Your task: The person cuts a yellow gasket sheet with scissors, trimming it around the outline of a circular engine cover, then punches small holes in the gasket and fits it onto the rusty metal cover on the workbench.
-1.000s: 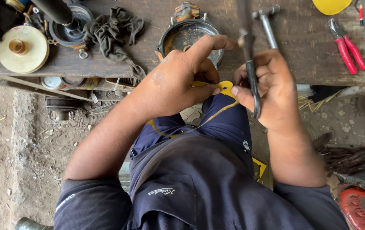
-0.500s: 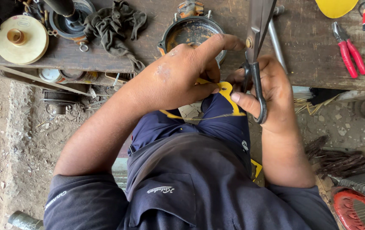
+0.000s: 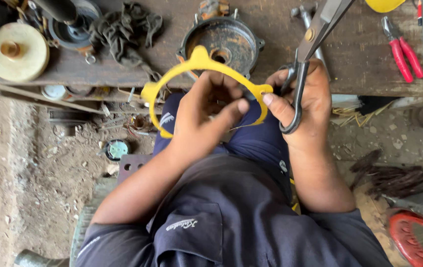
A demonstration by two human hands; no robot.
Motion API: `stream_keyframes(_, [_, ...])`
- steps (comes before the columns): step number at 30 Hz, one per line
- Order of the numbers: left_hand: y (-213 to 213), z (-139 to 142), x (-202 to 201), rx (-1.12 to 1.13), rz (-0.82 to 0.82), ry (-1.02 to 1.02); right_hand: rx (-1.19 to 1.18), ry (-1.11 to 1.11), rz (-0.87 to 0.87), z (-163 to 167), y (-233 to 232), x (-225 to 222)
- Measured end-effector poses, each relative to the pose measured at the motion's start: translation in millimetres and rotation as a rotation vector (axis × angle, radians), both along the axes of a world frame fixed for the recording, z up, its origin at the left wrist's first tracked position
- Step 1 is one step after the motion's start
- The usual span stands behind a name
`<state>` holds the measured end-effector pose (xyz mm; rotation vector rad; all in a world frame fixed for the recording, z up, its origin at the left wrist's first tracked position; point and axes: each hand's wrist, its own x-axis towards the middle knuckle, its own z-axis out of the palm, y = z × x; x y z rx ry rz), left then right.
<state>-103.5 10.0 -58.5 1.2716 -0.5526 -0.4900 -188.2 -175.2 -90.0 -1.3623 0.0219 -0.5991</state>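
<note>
A thin yellow ring-shaped gasket (image 3: 195,61) with small ears is held up over my lap. My left hand (image 3: 206,116) grips it from inside, fingers curled around its right side. My right hand (image 3: 305,106) pinches the ring's right ear with the fingertips and also holds a pair of dark metal scissors (image 3: 313,47), whose blades point up toward the bench. Behind the ring on the wooden bench (image 3: 271,20) sits a round rusty motor end cover (image 3: 224,42).
On the bench lie a cream pulley (image 3: 16,52), a dark rag (image 3: 122,32), red-handled pliers (image 3: 403,49), a hammer (image 3: 306,15) and a yellow object (image 3: 383,5). Dirt floor with scraps spreads left; a red-rimmed part (image 3: 414,237) sits at lower right.
Both hands have lifted the yellow gasket from my lap, so its full ring now shows in front of the motor cover. The scissors stay in my right hand.
</note>
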Motion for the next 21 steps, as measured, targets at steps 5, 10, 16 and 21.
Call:
stream_keyframes(5, [-20.3,-35.8,6.3,-0.182,-0.116,0.149,0.057,-0.033,0.047,0.0,6.8,2.8])
stream_keyframes(10, [-21.3,-38.7,5.5,-0.18,-0.141,0.091,0.168,-0.048,0.05,0.2,9.9,2.1])
stream_keyframes(16, [-16.4,-29.1,8.5,-0.087,-0.174,0.045,0.271,-0.003,0.107,-2.0,4.3,4.4])
stream_keyframes(21, [-18.9,-22.9,11.1,-0.153,-0.151,0.053,0.226,-0.001,0.032,-10.7,-1.4,4.1])
